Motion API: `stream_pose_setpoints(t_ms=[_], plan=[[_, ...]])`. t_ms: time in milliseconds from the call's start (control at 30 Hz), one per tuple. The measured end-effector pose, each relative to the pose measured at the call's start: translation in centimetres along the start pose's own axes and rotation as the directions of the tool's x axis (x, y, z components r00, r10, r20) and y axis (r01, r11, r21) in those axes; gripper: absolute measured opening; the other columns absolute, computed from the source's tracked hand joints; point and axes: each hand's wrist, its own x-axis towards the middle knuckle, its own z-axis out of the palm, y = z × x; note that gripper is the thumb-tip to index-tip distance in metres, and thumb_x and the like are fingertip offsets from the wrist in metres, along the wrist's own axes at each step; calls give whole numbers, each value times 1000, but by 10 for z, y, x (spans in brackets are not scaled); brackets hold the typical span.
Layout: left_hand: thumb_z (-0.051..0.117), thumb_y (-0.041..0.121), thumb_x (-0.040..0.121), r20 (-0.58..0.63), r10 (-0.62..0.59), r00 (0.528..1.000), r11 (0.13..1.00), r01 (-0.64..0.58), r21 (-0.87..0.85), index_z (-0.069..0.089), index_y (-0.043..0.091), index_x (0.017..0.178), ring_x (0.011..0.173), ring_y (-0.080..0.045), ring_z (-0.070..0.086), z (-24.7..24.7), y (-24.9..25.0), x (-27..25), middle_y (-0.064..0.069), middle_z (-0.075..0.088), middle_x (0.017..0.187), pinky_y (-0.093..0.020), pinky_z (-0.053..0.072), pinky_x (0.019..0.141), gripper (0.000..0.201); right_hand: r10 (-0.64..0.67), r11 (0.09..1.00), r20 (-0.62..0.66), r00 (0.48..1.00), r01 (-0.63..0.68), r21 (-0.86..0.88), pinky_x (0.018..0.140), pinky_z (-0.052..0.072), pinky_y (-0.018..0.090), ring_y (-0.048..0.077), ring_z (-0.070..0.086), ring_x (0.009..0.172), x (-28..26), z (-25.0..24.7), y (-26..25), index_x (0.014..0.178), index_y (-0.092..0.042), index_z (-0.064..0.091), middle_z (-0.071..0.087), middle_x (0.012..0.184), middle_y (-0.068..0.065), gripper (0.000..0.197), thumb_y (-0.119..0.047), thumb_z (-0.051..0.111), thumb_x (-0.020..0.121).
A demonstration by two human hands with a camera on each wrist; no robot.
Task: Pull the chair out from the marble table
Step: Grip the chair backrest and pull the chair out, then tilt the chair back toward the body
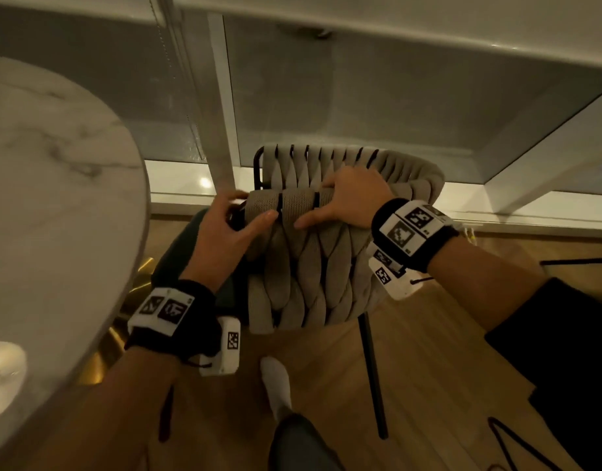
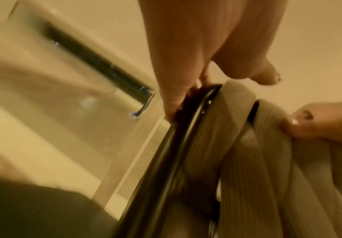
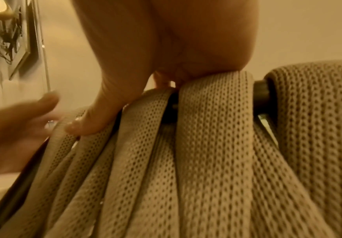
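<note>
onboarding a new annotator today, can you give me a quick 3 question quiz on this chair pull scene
1. True or false: both hands grip the top rail of the chair back.
2. Multiple choice: the marble table lies on which side of the chair in the head view? A) left B) right C) behind it
3. Fill in: the chair back is woven from wide beige ____ over a black frame.

Key:
1. True: the left hand holds the rail's left end, the right hand further right.
2. A
3. straps
</note>
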Motion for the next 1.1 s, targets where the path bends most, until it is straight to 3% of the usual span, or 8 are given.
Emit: stream_pose_setpoints(t_ms=[100,167,233,400,533,767,967,1100], plan=[[74,40,70,208,73,975,932,-141,334,47,23,122,93,-7,53,-5,17,-26,5,49,116,-17,45,74,61,-42,998,3,999,42,42,99,44,48,22,57,88,-51,19,-3,91,-22,61,59,87,0,62,-75,66,59],[75,46,67,361,9,932,813,-217,540,48,23,119,94,-12,53,0,17,-50,3,53,112,-31,48,84,63,-96,993,44,994,92,76,102,42,48,24,58,99,-86,30,-2,108,-20,61,64,103,4,64,-63,73,62],[71,52,69,388,1,922,724,-269,635,50,21,117,99,-21,56,4,9,-77,-4,59,111,-39,47,90,61,-149,987,100,984,143,71,103,42,44,25,56,109,-120,40,3,121,-20,55,63,118,6,71,-53,78,63],[62,57,74,397,-30,917,648,-285,707,45,22,113,99,-25,56,9,-16,-154,-8,57,113,-46,50,88,56,42,991,157,987,-22,-129,106,34,50,27,54,113,-202,66,42,115,-31,53,63,116,0,71,-69,71,59],[62,59,73,436,-99,894,579,-305,756,44,24,110,95,-23,57,17,-36,-217,0,54,105,-47,52,85,53,126,962,146,981,-85,-260,105,26,53,25,50,113,-264,100,47,106,-36,57,64,111,-5,67,-81,60,57],[60,45,81,512,-283,811,595,-270,757,46,33,97,87,-17,58,31,-81,-297,5,58,96,-39,53,83,24,96,939,197,976,-23,-342,110,12,64,31,40,126,-338,172,42,111,-37,56,61,121,0,51,-65,62,70],[58,36,83,496,-251,831,573,-285,768,51,27,108,87,-20,60,36,-102,-338,4,59,94,-41,54,81,27,27,940,168,985,32,-340,97,39,44,26,58,96,-366,204,44,99,-35,56,67,96,1,44,-68,60,69],[61,35,81,476,-321,819,579,-228,783,57,21,105,87,-23,61,44,-115,-370,-3,63,95,-43,54,80,29,-2,931,154,988,58,-361,88,45,42,27,57,94,-394,230,40,100,-31,58,66,95,3,40,-63,57,74]])
